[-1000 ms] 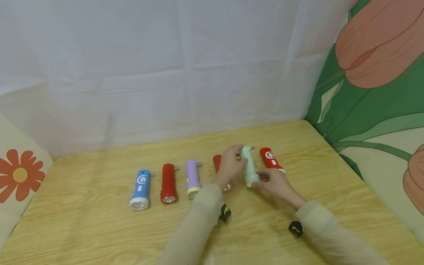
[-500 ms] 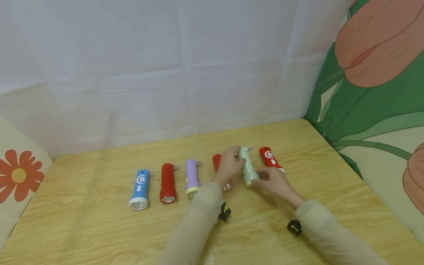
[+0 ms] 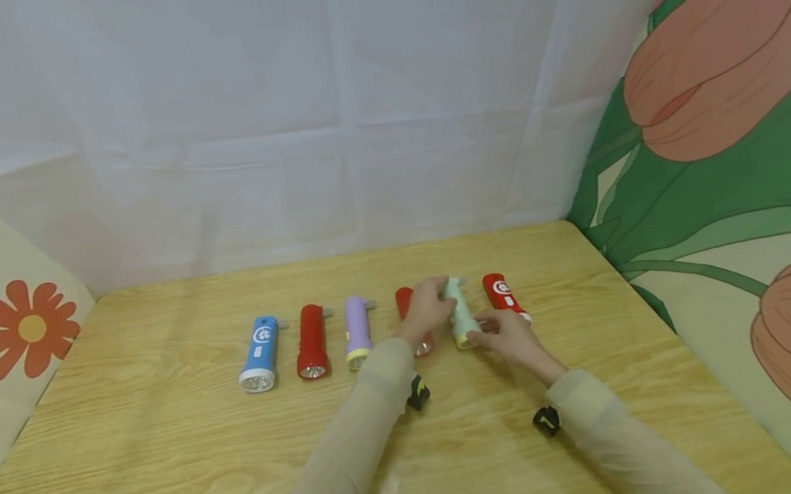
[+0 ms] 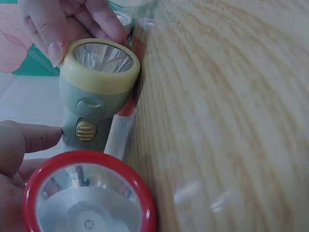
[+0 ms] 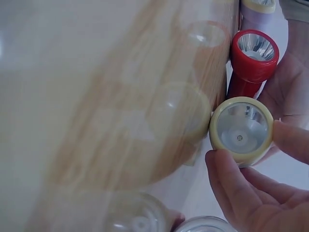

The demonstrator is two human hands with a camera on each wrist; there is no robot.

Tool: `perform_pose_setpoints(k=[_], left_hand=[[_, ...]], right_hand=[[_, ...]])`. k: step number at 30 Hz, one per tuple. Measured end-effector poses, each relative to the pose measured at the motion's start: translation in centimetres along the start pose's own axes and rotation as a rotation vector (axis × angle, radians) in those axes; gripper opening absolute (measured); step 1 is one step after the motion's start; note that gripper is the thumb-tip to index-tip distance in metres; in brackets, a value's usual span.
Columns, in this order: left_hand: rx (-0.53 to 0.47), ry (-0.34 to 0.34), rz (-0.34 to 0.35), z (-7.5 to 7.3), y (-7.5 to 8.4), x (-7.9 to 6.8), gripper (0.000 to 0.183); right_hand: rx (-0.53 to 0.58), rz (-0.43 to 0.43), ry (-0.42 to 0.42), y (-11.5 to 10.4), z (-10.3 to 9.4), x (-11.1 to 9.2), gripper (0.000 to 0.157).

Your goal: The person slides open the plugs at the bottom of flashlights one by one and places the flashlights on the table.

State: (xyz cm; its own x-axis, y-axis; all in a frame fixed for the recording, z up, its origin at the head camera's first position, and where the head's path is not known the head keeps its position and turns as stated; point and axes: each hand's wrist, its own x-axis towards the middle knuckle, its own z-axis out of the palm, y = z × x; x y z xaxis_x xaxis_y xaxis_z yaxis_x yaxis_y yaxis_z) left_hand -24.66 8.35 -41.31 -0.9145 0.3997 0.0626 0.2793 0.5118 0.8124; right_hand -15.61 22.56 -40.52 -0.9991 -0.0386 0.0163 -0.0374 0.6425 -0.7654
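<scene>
A mint-green flashlight (image 3: 463,317) with a pale yellow rim lies between both hands, lamp end toward me. My left hand (image 3: 428,307) grips its tail end from the left, reaching over a red flashlight (image 3: 425,346) that it partly covers. At the lamp end, my right hand (image 3: 515,339) pinches the rim between thumb and fingers. The left wrist view shows a yellow slide switch (image 4: 86,131) on the green body. In the right wrist view, the yellow rim (image 5: 216,126) appears to touch the tabletop.
Left of the hands lie a purple flashlight (image 3: 358,323), another red flashlight (image 3: 313,339) and a blue one (image 3: 259,355), roughly in a row. A red flashlight with a white emblem (image 3: 502,292) lies just right of the green one. The wooden table (image 3: 177,457) meets a white cloth backdrop (image 3: 228,174).
The green flashlight's tail has come down slightly and shifted a little left, with both hands keeping their hold. The other flashlights stay in place.
</scene>
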Motion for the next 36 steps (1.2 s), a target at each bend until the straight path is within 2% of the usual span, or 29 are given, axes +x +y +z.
perform_pose_setpoints(k=[15, 24, 31, 36], left_hand=[[0.039, -0.048, -0.034, -0.10, -0.05, 0.19, 0.046], [0.033, -0.068, -0.070, -0.14, 0.53, -0.04, 0.046], [0.035, -0.075, -0.063, -0.13, 0.68, -0.28, 0.048], [0.063, -0.038, -0.030, -0.29, 0.67, -0.38, 0.047]], right_hand=[[-0.029, -0.006, -0.039, -0.27, -0.14, 0.12, 0.030], [-0.034, -0.023, -0.051, -0.17, -0.25, 0.03, 0.028], [-0.051, -0.043, -0.055, 0.00, -0.36, -0.09, 0.028], [-0.087, -0.028, -0.027, -0.32, -0.54, -0.43, 0.029]])
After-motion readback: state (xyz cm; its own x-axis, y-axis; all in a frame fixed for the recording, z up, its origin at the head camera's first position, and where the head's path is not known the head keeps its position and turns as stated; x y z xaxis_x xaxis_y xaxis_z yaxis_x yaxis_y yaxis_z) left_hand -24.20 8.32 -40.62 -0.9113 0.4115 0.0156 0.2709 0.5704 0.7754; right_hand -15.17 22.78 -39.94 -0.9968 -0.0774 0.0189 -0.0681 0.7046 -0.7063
